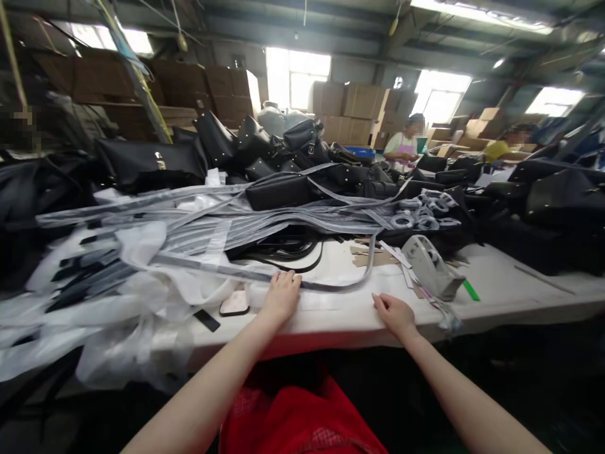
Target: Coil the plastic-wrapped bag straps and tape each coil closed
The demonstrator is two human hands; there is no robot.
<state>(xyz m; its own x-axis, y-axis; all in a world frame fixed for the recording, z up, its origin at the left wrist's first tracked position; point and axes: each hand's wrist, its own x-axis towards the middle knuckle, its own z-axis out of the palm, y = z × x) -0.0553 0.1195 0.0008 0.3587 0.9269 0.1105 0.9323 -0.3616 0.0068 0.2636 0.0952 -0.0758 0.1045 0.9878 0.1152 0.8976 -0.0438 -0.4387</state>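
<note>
My left hand [282, 295] is closed over a long dark strap [333, 287] with a greyish, plastic-like covering. To the right of that hand the strap curves away and bends up toward a pile of similar wrapped straps [265, 221]. My right hand [396, 316] hovers by the table's front edge with curled fingers and the thumb pressed in. Whatever it may hold is too small to make out. Left of my left hand lie a phone-like object with a pale face [235, 302] and a small black flat piece [207, 320].
A grey tape dispenser [432, 268] stands right of my right hand, beside a green strip [471, 290]. Black bags [278, 191] are heaped behind the straps. Loose white plastic wrap [142, 315] covers the left side. Two people [401, 148] are farther back, near stacked cartons [362, 101].
</note>
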